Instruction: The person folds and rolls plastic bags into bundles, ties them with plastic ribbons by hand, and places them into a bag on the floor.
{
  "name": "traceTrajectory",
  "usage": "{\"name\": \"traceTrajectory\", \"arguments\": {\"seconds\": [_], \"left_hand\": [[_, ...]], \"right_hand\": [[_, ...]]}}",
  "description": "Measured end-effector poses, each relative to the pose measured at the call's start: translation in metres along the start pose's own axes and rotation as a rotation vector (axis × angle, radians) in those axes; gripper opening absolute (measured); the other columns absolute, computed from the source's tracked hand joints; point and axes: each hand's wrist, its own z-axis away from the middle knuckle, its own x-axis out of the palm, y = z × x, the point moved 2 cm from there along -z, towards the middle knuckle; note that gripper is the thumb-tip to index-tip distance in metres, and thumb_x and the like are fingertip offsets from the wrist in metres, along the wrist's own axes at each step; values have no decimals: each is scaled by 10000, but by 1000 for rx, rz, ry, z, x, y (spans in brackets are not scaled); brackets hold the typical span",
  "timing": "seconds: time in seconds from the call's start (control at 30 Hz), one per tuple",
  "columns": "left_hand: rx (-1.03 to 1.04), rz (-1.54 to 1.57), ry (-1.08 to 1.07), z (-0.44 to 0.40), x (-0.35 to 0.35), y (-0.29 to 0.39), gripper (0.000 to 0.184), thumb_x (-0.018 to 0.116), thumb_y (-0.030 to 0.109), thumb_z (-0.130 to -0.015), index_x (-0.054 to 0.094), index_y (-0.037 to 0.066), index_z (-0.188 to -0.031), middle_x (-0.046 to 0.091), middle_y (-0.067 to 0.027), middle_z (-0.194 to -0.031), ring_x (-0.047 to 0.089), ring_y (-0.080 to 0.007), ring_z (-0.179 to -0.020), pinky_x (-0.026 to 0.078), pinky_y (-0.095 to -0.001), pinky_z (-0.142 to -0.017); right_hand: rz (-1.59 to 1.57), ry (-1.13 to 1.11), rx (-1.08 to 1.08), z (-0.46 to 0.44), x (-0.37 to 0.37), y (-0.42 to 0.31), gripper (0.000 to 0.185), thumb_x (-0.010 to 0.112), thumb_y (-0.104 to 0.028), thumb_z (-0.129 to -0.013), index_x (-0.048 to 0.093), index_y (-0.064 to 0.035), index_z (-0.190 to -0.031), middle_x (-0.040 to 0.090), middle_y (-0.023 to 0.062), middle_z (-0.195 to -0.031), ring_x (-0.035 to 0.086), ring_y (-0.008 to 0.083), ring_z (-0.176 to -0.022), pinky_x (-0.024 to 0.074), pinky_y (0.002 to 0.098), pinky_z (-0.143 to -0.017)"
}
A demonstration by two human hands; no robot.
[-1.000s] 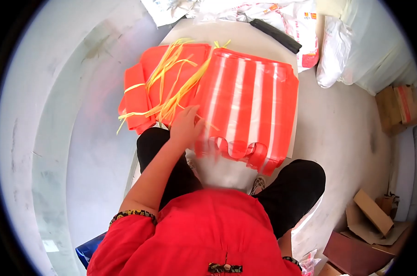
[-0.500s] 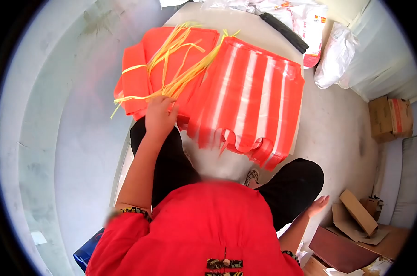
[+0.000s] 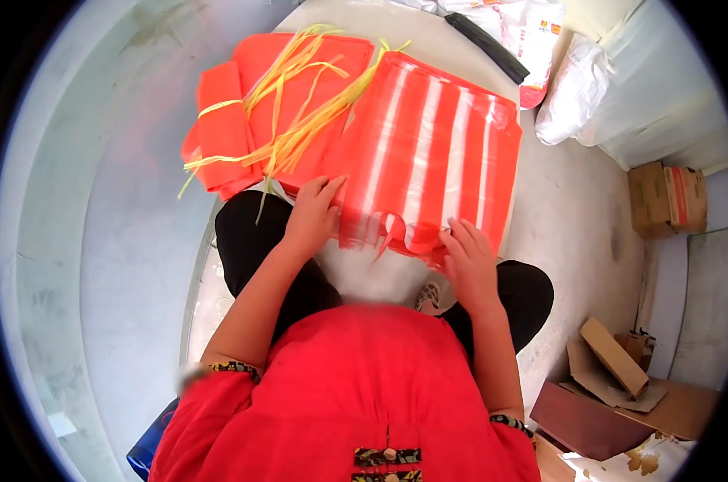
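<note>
Striped plastic stack (image 3: 436, 145) was right ahead of both hands, stripes running away from them. Left hand (image 3: 310, 221) sat at its near-left corner, right hand (image 3: 471, 265) at the near edge, equally close; couldn't tell if either gripped it.

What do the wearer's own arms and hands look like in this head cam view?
Left hand and right hand are bare, no gloves; no watch visible. Red sleeves end near the elbows, with dark, multicoloured patterned trim. Rings: too small to tell.
</note>
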Motion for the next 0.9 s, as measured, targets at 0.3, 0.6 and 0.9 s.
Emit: {"name": "traceTrajectory", "arguments": {"seconds": [0.3,0.6,0.9], "left_hand": [[-2,96,55,-1,6,-12,579,687,-22,-845,627,83,-1411,587,-200,-1377,539,-398,-1295,450,-427,-1111],[-8,37,60,1,8,-5,473,663,47,-896,655,97,-1366,577,-220,-1383,527,-419,-1300,443,-466,-1117],[-253,395,106,-10,38,-32,289,685,292,-929,763,30,-1025,551,-263,-1386,499,-433,-1340,369,-479,-1158]], "right_hand": [[-72,29,49,-16,57,12,451,609,90,-858,669,-44,-1285,476,174,-1562,478,402,-1408,464,470,-1124],[-223,-40,136,-18,59,12,409,640,-30,-943,664,-61,-1350,529,137,-1546,438,398,-1440,370,442,-1192],[-894,-10,445,-18,65,26,408,525,-159,-1083,545,-45,-1475,567,140,-1436,503,262,-1364,420,382,-1143]]}}
